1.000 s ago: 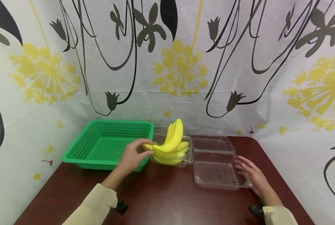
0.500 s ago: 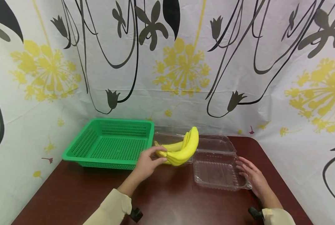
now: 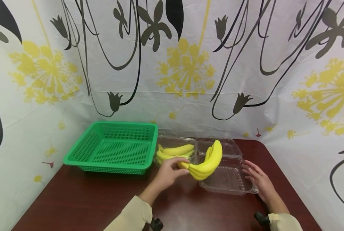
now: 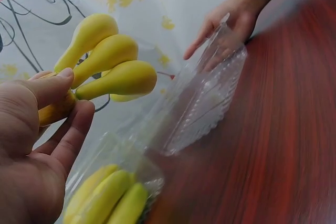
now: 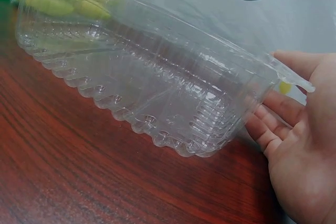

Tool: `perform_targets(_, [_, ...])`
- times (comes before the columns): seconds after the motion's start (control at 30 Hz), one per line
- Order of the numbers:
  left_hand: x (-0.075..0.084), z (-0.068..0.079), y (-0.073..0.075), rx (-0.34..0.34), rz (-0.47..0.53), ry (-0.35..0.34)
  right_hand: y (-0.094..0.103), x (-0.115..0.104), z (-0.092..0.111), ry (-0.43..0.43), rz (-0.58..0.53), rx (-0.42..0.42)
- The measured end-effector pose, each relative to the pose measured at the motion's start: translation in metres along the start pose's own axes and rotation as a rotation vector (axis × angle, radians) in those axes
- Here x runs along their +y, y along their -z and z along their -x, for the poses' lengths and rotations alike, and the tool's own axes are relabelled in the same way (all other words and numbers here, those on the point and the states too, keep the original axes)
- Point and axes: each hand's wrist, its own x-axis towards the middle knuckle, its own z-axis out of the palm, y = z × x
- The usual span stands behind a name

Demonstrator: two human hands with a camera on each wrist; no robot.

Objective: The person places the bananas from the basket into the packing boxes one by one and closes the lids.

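Note:
My left hand (image 3: 167, 175) pinches a bunch of yellow bananas (image 3: 206, 168) by its stem between thumb and fingers. In the head view the bunch overlaps the left part of a clear plastic clamshell container (image 3: 226, 189), whose lid (image 3: 218, 146) is folded back toward the wall. The left wrist view shows the banana tips (image 4: 128, 77) pointing away from the palm. At that container's right side, my right hand (image 3: 261, 183) rests with fingers loosely extended along the wall, as the right wrist view also shows (image 5: 299, 129).
A second clear container (image 3: 193, 141) with another banana bunch (image 3: 179, 150) stands left of the first. Farther left is a green perforated basket (image 3: 111, 168). A patterned cloth (image 3: 186, 109) encloses the back and sides of the dark red table (image 3: 96, 202).
My left hand has carried the banana bunch rightward and nearer, from over the left container to the left part of the right one. The right hand has stayed at the container's side.

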Motion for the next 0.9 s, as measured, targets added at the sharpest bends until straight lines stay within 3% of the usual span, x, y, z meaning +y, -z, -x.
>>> perform_targets(0.13, [-0.02, -0.007, -0.015, -0.025, 0.107, 0.026, -0.001, -0.001, 0.001, -0.011, 0.008, 0.023])
perform_targets(0.4, [-0.031, -0.014, -0.037, -0.034, 0.264, 0.124, -0.002, -0.001, 0.0, -0.021, 0.038, 0.052])
perform_targets(0.67, [-0.045, -0.018, -0.038, 0.013, 0.313, 0.202, -0.002, 0.001, -0.001, 0.022, -0.002, 0.024])
perform_targets(0.77, [-0.05, -0.017, -0.038, 0.037, 0.206, 0.197, -0.002, 0.001, -0.001, 0.04, -0.001, 0.012])
perform_targets(0.9, [-0.053, -0.016, -0.038, 0.106, -0.093, 0.128, -0.003, 0.002, -0.001, 0.041, 0.009, 0.011])
